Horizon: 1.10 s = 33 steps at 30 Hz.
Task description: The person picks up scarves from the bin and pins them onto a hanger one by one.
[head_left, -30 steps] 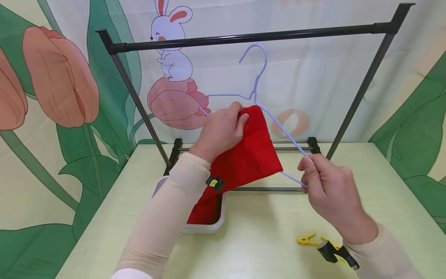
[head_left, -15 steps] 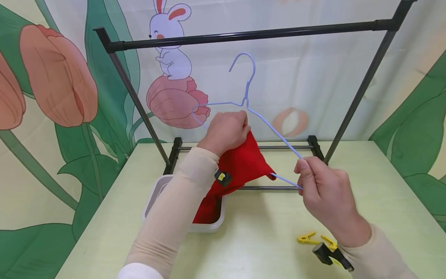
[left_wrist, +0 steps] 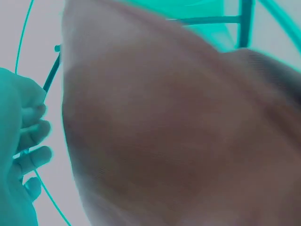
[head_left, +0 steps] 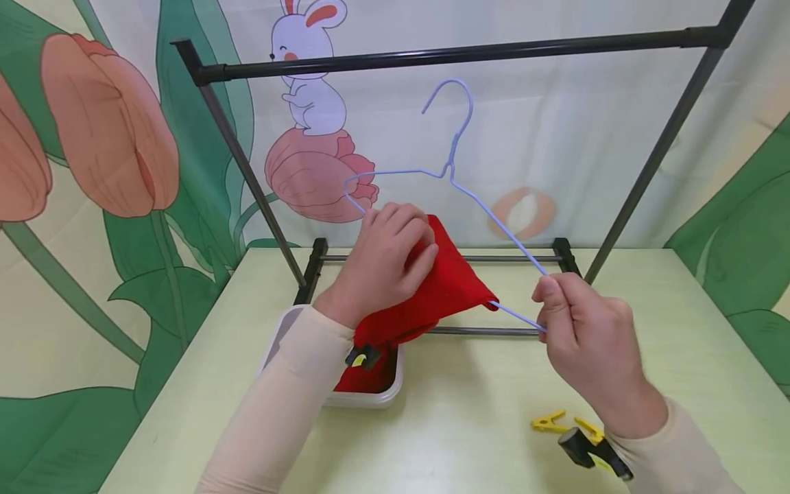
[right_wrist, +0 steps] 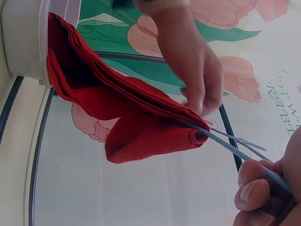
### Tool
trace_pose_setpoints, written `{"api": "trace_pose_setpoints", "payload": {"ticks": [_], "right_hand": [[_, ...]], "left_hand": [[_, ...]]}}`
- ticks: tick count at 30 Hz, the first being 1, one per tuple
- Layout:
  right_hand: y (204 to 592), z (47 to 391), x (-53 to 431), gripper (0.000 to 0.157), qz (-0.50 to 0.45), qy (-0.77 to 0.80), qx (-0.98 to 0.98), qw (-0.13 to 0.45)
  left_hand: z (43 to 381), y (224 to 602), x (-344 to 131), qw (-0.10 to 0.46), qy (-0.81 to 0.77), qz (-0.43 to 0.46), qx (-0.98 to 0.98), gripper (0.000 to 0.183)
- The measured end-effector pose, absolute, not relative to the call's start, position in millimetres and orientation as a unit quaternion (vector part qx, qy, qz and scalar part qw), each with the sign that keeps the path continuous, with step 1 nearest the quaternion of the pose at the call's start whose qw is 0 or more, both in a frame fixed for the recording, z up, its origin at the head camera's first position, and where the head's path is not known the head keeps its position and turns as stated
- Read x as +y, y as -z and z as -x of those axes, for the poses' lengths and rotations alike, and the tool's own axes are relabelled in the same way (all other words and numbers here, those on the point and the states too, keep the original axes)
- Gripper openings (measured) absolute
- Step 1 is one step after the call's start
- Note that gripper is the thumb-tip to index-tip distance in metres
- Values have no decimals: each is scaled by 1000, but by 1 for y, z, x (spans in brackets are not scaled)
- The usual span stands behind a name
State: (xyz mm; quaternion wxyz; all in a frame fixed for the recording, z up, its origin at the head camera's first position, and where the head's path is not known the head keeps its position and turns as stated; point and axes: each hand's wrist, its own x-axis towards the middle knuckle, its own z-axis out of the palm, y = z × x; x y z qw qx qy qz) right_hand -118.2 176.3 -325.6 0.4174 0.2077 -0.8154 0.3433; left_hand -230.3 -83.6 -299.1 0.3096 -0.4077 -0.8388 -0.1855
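Observation:
My right hand [head_left: 589, 350] grips the right end of a pale blue wire clothes hanger [head_left: 496, 223], whose hook stands free below the black bar. A red cloth [head_left: 444, 281] lies folded over the hanger's lower wire. From there it runs down into a white plastic tub [head_left: 395, 384]. My left hand [head_left: 385, 264] is over the cloth's upper part, its fingers bent loosely with a gap to the thumb. In the left wrist view the left hand's fingers [left_wrist: 35, 134] stand apart beside the cloth. The right wrist view shows the rolled cloth edge [right_wrist: 197, 136] on the wire.
A black rack stands behind, its top bar [head_left: 463, 55] above the hanger and its base bar [head_left: 481, 331] low on the table [head_left: 463, 439]. Two yellow clothespins [head_left: 548, 421] lie near my right wrist. A printed curtain [head_left: 592, 151] hangs at the back.
My left hand's fingers have loosened from the cloth edge they pinched. The cloth's right corner has folded round the lower wire. The hanger dipped, then rose again; my right hand keeps its grip.

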Motion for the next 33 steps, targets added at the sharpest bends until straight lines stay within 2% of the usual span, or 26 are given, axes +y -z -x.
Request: {"api": "trace_pose_setpoints", "payload": {"ticks": [3,5,8,10,16,21,25,33], "right_hand": [[325,119,178,16,-205,-342,-817,417],[325,119,178,16,-205,-342,-817,417],[324,118,177,16,-203,-342,-817,416],[324,118,177,16,-201,-344,-817,417],[324,116,176,17,-198,-348,-818,414],[325,115,174,17,-201,-344,-820,411],[326,115,173,16,-203,-335,-823,411],[329,117,169,13,-212,-311,-826,419]], "left_hand": [[219,315,-88,333,162,435,-821,15],[212,327,-89,344,133,441,-818,26],[204,343,-88,354,74,427,-829,43],[200,353,-84,362,33,409,-837,47],[195,371,-78,386,-18,359,-850,36],[196,371,-80,397,4,358,-845,23],[195,361,-84,410,48,353,-840,18],[193,317,-81,400,135,347,-837,18]]}}
